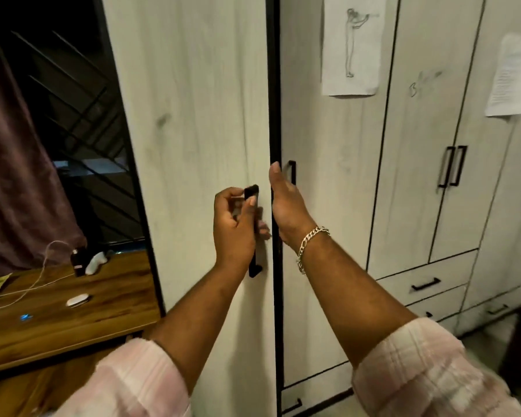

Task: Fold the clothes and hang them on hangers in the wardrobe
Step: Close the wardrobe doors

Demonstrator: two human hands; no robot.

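A pale wood-grain wardrobe with black trim fills the view. My left hand (pixel 235 224) grips the black vertical handle (pixel 254 266) of the left door (pixel 193 115), with the fingers curled round its upper part. My right hand (pixel 285 203) is at the seam between the doors, thumb pointing up. Its fingers reach the black handle (pixel 292 170) of the right door (pixel 328 176) and seem to curl round it, mostly hidden behind the hand. A dark gap shows along the left door's edge. No clothes or hangers are in view.
Further right are two more doors with paired handles (pixel 451 167) and drawers (pixel 424 284) below. Paper sheets (pixel 351 43) are stuck on the doors. A wooden desk (pixel 73 326) with cables and small items stands left, under a dark window with a curtain (pixel 15 176).
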